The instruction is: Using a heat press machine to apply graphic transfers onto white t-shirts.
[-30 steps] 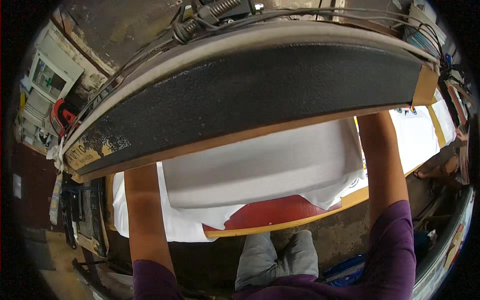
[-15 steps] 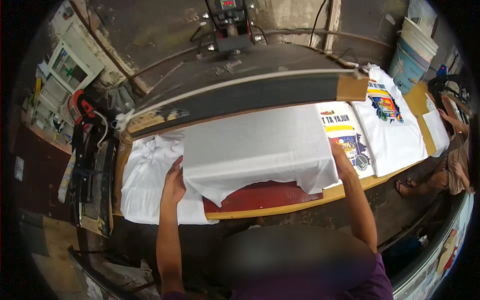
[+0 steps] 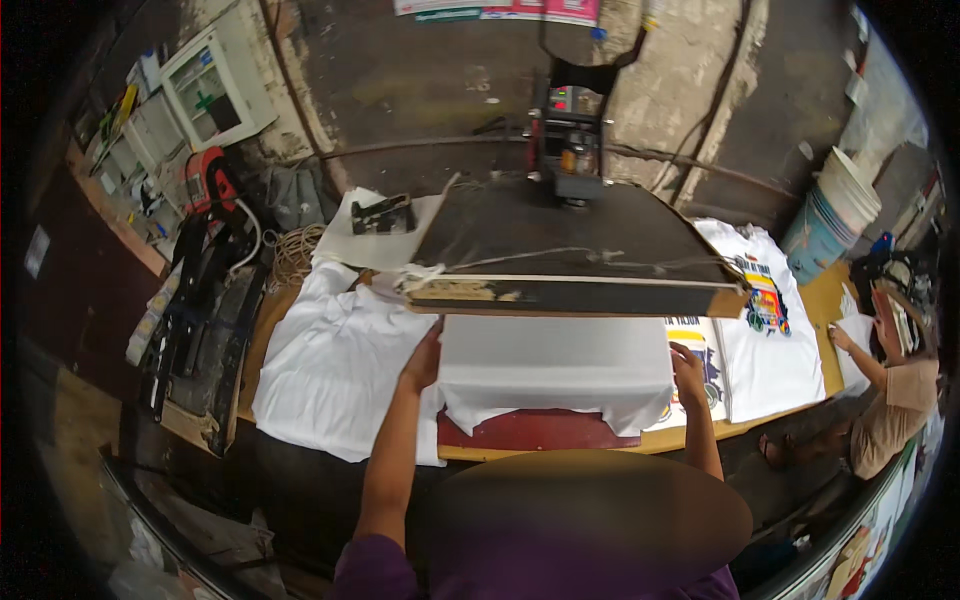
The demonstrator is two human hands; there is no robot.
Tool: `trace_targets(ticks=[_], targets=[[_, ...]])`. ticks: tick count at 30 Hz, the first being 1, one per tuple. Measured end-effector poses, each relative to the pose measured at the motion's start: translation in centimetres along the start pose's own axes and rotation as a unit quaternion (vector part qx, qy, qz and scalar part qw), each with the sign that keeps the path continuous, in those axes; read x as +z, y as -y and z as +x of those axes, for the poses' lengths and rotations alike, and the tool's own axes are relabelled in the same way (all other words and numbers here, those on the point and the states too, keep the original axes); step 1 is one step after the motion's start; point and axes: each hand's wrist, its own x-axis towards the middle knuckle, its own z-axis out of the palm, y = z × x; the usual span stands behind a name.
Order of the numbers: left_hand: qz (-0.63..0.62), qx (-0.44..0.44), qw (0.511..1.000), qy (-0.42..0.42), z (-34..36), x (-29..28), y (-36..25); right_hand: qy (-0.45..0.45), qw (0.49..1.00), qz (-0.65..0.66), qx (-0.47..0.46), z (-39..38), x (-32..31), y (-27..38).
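Note:
A plain white T-shirt [image 3: 555,370] is stretched flat over the lower bed of a heat press, its front edge hanging in folds. Below that edge shows a dark red board [image 3: 545,430]. My left hand [image 3: 425,358] is closed at the shirt's left side, fingers pointing away from me. At the right side my right hand [image 3: 688,375] is closed on the cloth edge with bent fingers. The fingertips of both hands are partly hidden. Above the far part of the shirt hangs the dark upper plate [image 3: 570,296] of the press, raised off the cloth.
Crumpled white shirts [image 3: 335,370] lie left of the press. Printed white shirts [image 3: 775,345] lie to its right. Stacked buckets [image 3: 835,215] stand at the far right. Another person [image 3: 895,415] reaches toward white cloth there. A second black press [image 3: 205,330] stands at the left.
My view has tilted up and away. The upper plate now sits squarer above the shirt, extending less to its left. Both hands remain at the shirt's sides.

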Motion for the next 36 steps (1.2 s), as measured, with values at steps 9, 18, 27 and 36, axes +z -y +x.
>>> trace_targets(ticks=[9, 18, 27, 36], targets=[[0.077, 0.238, 0.968, -0.021, 2.9, -6.1, -6.4, 0.030, 0.997, 0.063, 0.015, 3.1, -0.2, 2.4], [0.447, 0.126, 0.884, 0.057, -1.3, -6.6, -11.1, 0.094, 0.980, 0.170, -0.051, 4.5, 3.2, 3.6], [0.525, 0.112, 0.844, 0.001, -2.2, -8.7, -11.4, 0.166, 0.949, 0.233, -0.131, 4.4, -0.5, 5.3], [0.548, 0.120, 0.827, -0.043, -1.3, -2.7, -11.0, 0.187, 0.968, 0.008, -0.164, 4.0, -4.7, 5.9]])
